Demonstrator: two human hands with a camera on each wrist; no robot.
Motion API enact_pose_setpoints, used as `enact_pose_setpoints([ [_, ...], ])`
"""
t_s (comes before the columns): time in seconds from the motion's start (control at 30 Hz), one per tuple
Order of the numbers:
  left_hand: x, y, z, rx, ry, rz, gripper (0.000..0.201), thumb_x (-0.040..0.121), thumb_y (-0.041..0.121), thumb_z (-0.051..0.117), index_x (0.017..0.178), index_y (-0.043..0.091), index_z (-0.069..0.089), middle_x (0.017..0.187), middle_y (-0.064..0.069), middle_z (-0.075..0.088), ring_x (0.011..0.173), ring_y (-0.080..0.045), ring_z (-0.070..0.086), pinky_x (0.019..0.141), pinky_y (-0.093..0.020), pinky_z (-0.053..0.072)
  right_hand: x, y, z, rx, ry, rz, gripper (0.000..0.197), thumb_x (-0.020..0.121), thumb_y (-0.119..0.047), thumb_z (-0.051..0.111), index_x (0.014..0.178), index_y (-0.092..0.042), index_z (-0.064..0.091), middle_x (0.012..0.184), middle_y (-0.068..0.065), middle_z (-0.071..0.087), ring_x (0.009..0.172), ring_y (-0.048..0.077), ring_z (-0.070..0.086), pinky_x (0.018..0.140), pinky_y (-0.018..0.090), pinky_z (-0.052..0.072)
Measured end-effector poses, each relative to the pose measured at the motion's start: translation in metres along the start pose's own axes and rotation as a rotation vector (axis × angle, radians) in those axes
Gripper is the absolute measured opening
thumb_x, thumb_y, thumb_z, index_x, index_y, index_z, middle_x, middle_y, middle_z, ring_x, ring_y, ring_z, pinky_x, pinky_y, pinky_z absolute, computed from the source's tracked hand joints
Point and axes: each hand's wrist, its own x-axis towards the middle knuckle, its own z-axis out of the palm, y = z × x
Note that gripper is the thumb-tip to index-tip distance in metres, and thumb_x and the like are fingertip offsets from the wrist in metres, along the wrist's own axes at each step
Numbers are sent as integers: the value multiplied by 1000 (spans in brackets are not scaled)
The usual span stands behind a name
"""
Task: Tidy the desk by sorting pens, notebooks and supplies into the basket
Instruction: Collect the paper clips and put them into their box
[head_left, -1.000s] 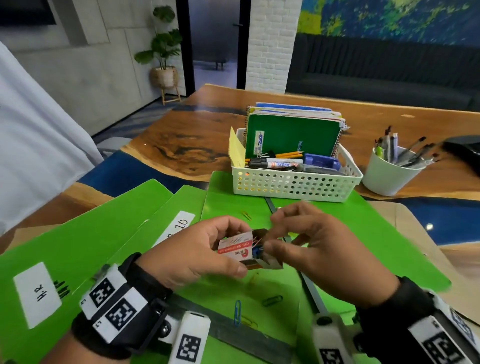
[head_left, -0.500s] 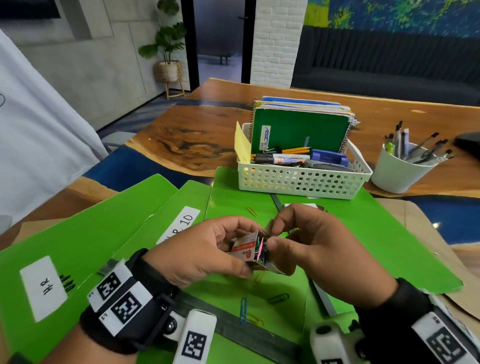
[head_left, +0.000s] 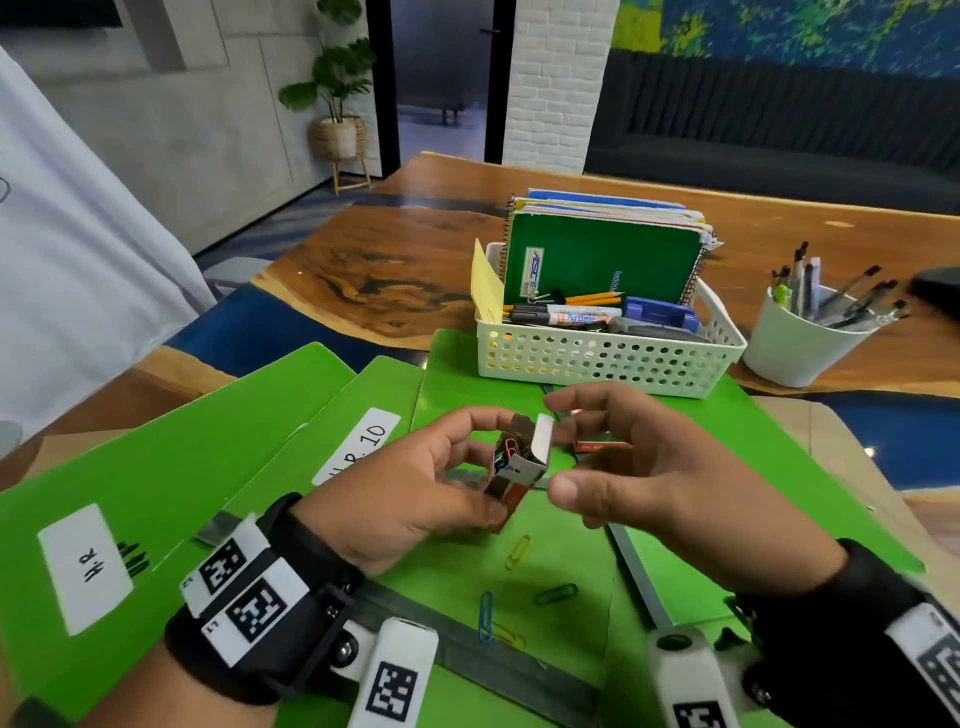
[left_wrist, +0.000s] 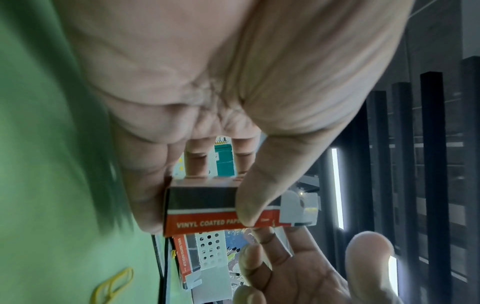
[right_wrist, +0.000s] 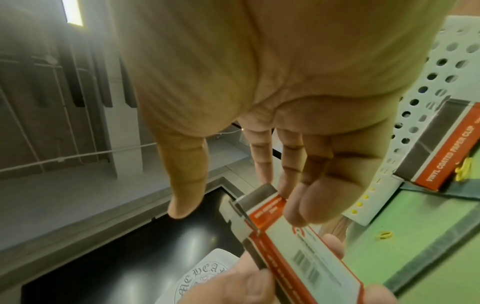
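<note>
Left hand (head_left: 415, 499) grips the clip box (head_left: 517, 462), thumb and fingers curled round it, above the green folders (head_left: 171, 467) just short of the basket (head_left: 608, 358). Box now stands tilted with its open end up, flap (head_left: 543, 439) raised, coloured clips visible inside; half a second ago it lay nearly flat between both hands.

Right hand (head_left: 660, 478) has let go of the box: fingers loosely spread, thumb and fingertips (right_wrist: 298, 209) close to the flap but holding nothing.

Judgement: a clip has probably just gone in, and the box waits for more.

Loose clips (head_left: 517, 553) remain on the folder below the hands: yellow, green, blue. A second clip box (right_wrist: 441, 148) lies near the basket.

Basket already holds notebooks (head_left: 602, 254), markers, pencils. Clip collection unfinished; box not yet in basket.
</note>
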Motion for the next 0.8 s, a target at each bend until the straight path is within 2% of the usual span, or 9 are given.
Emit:
enact_pose_setpoints([
  [0.1, -1, 2, 4, -23, -19, -4, 61, 66, 2, 80, 118, 31, 67, 129, -22, 55, 97, -25, 64, 89, -40, 55, 1, 0, 7, -174, 48, -26, 50, 71, -35, 88, 115, -35, 64, 113, -5, 66, 80, 27, 71, 70, 45, 62],
  [0.2, -3, 5, 7, -89, -32, -38, 56, 63, 10, 85, 113, 27, 69, 121, -14, 56, 96, -23, 65, 90, -38, 56, 2, 3, 12, -131, 87, -55, 43, 72, -31, 85, 108, -22, 63, 105, -6, 67, 71, 27, 72, 69, 53, 60],
  [0.27, -3, 5, 9, -93, -4, -44, 55, 60, 20, 86, 111, 26, 69, 118, -14, 58, 95, -21, 65, 93, -43, 53, 1, 4, 15, -78, 89, -62, 49, 67, -38, 83, 105, -18, 60, 100, -6, 68, 71, 24, 73, 71, 52, 61],
  [0.33, -4, 5, 9, -59, 5, -38, 53, 61, 24, 86, 111, 24, 68, 118, -15, 59, 95, -21, 63, 94, -48, 49, 0, 6, 18, -60, 75, -74, 51, 67, -38, 84, 102, -15, 56, 98, -3, 70, 74, 19, 73, 68, 44, 60],
  [0.43, -4, 5, 7, -56, -30, -27, 47, 69, 16, 82, 113, 18, 66, 116, -11, 59, 95, -19, 64, 90, -42, 50, 3, 10, 17, 6, 38, -52, 54, 65, -31, 87, 99, -9, 52, 103, -1, 72, 76, 18, 72, 68, 36, 56],
  [0.57, -4, 5, 5, -111, -41, -12, 37, 74, 16, 78, 110, 15, 68, 113, -16, 58, 94, -25, 60, 88, -49, 43, 4, 15, 8, 88, -80, -44, 50, 64, -15, 88, 92, -5, 49, 110, 3, 71, 84, 26, 71, 78, 45, 58],
  [0.7, -1, 7, 4, -173, 0, -13, 24, 79, 11, 66, 102, 18, 69, 107, -14, 63, 88, -23, 58, 73, -36, 43, 4, 14, 4, 130, -131, -70, 37, 68, -5, 82, 88, -1, 51, 113, 5, 72, 86, 24, 70, 77, 35, 58],
  [0.73, -1, 7, 4, -171, 4, -14, 23, 79, 11, 65, 101, 18, 69, 105, -13, 65, 85, -22, 58, 71, -35, 43, 4, 14, 4, 126, -132, -83, 33, 70, -5, 81, 88, -1, 54, 114, 5, 72, 88, 27, 71, 80, 36, 58],
  [0.8, -1, 7, 4, -158, 8, -11, 23, 79, 10, 65, 100, 17, 69, 100, -10, 65, 81, -19, 60, 70, -35, 44, 4, 14, 5, 102, -123, -116, 27, 74, -7, 79, 92, -3, 59, 113, 8, 72, 95, 37, 72, 88, 47, 58],
])
